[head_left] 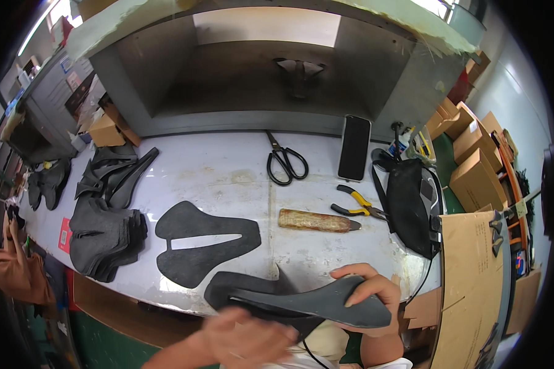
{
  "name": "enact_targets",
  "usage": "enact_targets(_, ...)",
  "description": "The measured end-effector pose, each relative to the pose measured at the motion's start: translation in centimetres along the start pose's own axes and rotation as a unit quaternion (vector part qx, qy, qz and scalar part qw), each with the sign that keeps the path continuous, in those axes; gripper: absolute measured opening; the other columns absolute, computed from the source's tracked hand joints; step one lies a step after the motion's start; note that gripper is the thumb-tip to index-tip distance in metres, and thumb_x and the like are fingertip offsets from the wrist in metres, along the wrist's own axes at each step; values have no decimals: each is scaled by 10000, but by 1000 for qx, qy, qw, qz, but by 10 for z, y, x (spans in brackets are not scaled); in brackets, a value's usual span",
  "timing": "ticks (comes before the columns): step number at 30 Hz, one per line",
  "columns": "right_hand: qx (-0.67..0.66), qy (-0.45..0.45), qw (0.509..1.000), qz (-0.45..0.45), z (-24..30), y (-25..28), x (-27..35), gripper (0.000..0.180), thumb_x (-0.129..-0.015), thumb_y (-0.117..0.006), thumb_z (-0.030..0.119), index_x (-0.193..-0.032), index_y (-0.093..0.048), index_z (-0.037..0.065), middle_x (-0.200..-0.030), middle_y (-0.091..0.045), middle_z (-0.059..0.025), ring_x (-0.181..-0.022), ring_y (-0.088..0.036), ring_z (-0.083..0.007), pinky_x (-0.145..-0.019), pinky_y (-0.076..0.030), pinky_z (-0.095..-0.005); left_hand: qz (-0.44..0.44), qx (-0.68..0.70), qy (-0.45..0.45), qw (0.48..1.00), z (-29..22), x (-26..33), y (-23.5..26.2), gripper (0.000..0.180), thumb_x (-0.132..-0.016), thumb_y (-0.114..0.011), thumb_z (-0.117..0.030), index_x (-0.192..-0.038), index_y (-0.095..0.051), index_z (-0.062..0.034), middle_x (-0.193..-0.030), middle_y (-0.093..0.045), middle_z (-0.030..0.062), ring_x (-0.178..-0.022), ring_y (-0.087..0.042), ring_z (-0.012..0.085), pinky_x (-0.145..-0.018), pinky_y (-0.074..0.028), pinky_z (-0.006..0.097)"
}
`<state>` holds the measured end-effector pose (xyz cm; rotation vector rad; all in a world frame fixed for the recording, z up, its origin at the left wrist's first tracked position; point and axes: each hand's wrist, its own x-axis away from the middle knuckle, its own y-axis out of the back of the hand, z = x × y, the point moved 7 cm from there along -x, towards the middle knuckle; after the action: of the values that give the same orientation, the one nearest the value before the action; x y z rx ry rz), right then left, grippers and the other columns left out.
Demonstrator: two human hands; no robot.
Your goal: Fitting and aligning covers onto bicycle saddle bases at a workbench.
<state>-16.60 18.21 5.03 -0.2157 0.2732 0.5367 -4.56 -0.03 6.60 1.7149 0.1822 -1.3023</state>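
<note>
A dark grey bicycle saddle (326, 301) is held over the table's near edge, tilted, with a long slot along its middle. My right hand (375, 295) is closed round its right end, thumb and fingers on the cover. Close below the saddle's left part is my left hand (249, 338), smeared by motion; whether it touches the saddle cannot be made out. Just beyond lies a flat black saddle-shaped cover piece (234, 229) with a slot cut in it. A worn wooden-handled tool (314, 220) rests to the right of that piece.
Black-handled scissors (286, 165), yellow-and-black pliers (360, 203) and a phone (354, 149) lie farther back. At left are stacked black pieces (104, 237). A black pouch (409, 206) sits at right, beside cardboard (474, 270). A metal box (228, 77) stands behind, with a dark item inside.
</note>
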Motion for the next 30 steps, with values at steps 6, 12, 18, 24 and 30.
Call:
enact_targets(6,46,50,998,9,8,14,3,423,-571,-898,52,-883,-613,49,-1139,-574,-328,-878,-674,-268,-784,-543,-313,112,210,427,872,94,6,19,145,-813,-725,-86,-930,-656,-33,-687,-577,48,-569,-551,131,-517,-392,257)
enact_targets(12,80,44,995,39,19,15,7,460,-614,-894,103,-968,-612,16,-1128,-566,-355,-840,-679,-311,-720,-567,-317,197,560,622,511,80,61,-30,87,-911,-657,-61,-976,-665,-4,-774,-653,9,-605,-538,17,-561,-431,168)
enact_targets(18,425,118,890,115,-72,-9,35,356,-834,-713,162,-1128,-601,-6,-1119,-627,-272,-965,-647,-314,-856,-535,-417,150,704,648,249,27,80,-78,172,-917,-653,-77,-1063,-624,9,-796,-651,4,-573,-497,2,-698,-546,233)
enact_targets(24,88,-170,971,145,-36,-6,54,392,-866,-678,127,-1229,-559,37,-1298,-558,-234,-1203,-544,-393,-1017,-402,-526,93,737,633,217,10,73,-88,139,-944,-612,-78,-1053,-606,8,-788,-654,38,-485,-390,-1,-583,-481,191)
enact_targets(30,79,217,966,-117,-47,-37,70,201,-943,-543,207,-943,-549,5,-1108,-590,-245,-1039,-593,-437,-946,-445,-541,46,771,616,155,-4,68,-94,131,-956,-591,-75,-1058,-584,8,-804,-668,98,-471,-356,5,-439,-238,156)
